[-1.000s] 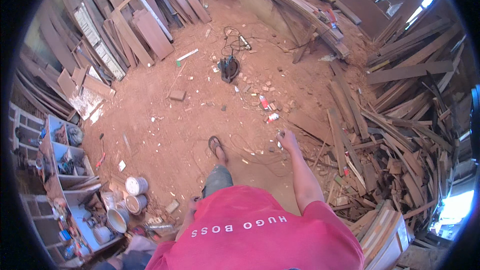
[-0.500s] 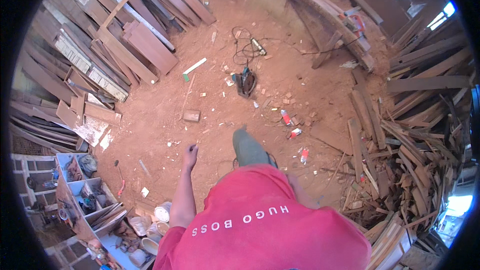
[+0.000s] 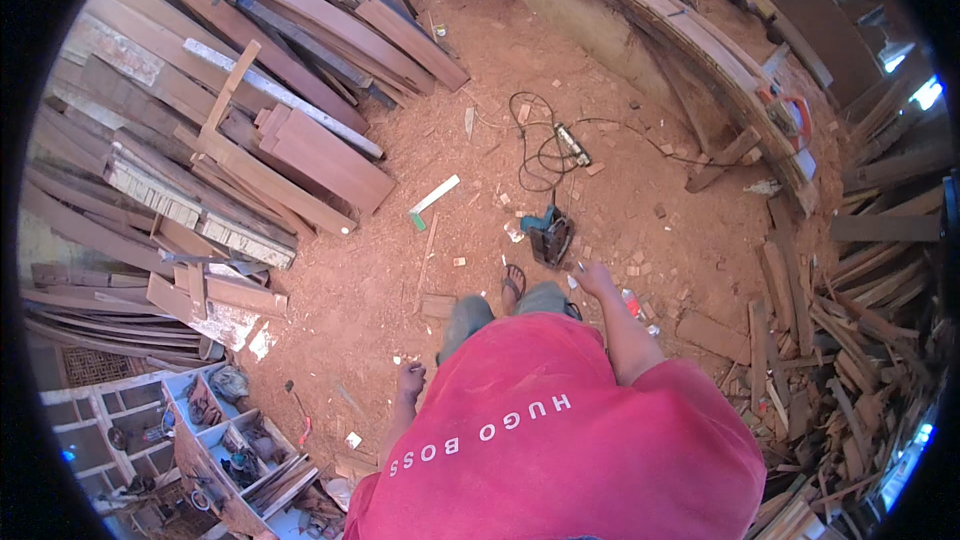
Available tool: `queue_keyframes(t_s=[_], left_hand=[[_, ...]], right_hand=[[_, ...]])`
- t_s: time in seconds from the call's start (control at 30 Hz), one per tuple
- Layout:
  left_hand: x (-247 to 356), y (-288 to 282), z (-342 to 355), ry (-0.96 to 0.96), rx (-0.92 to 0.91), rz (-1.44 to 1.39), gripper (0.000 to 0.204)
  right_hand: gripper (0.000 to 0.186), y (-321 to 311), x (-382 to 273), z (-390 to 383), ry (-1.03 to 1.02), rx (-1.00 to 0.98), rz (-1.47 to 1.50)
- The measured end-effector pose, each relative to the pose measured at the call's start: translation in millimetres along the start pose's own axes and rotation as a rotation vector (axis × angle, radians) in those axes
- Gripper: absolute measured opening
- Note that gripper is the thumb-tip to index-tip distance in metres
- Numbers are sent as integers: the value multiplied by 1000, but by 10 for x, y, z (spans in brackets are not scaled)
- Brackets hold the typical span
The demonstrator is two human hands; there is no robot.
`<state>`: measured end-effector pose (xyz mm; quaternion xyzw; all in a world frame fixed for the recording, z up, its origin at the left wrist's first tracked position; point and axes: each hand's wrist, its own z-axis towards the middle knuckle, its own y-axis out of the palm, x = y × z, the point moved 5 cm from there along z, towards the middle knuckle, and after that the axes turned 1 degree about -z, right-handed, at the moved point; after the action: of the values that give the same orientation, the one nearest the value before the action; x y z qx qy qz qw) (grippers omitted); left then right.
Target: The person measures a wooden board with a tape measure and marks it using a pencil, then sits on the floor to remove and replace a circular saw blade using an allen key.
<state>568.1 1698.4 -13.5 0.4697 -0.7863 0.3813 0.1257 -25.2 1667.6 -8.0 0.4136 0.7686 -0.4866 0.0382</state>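
Note:
My left hand (image 3: pixel 411 378) hangs low beside my left leg, its fingers curled in, with nothing visible in them. My right hand (image 3: pixel 594 280) is stretched forward over the floor, fingers drawn together. A tiny thing shows at its fingertips, too small to name. Just beyond that hand a blue-green and dark circular saw (image 3: pixel 548 238) lies on the ground; a gap between them cannot be judged. Its cable leads towards a pale power strip (image 3: pixel 572 144) among loops of dark cord (image 3: pixel 530 175). Close to my right forearm is a red-and-white bottle (image 3: pixel 631 302), partly hidden by the arm.
Planks (image 3: pixel 325 160) lean along the left side. A divided blue-white box (image 3: pixel 215 430) of odds and ends stands lower left. Offcuts (image 3: pixel 850 380) pile up at right; a long bench (image 3: pixel 690 35) curves along the back right. Wood scraps and a white-green strip (image 3: pixel 435 202) litter the dusty floor.
I have stepped forward, so the saw and power strip appear nearer to me. My right hand has come out from beside my body and swung forward; my left has dropped back.

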Motion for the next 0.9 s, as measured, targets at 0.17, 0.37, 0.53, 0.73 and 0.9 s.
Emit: queue_keyframes(t_s=[0.17, 0.37, 0.53, 0.73, 0.9], left_hand=[[1357, 83, 647, 5, 215, 35, 26], [2612, 566, 2349, 82, 115, 205, 25], [4213, 622, 4034, 122, 56, 382, 25], [7023, 499, 5333, 339, -59, 373, 33], [9381, 1114, 5968, 583, -105, 364, 35]], right_hand=[[41, -1207, -1510, 1431, -235, 131, 185], [42, -2014, -2223, 2926, -239, 185, 244], [42, -2248, -1875, 3991, -120, 86, 33], [38, -2647, -1009, 4460, 266, 81, 91], [33, -2867, -529, 4836, 416, 360, 277]])
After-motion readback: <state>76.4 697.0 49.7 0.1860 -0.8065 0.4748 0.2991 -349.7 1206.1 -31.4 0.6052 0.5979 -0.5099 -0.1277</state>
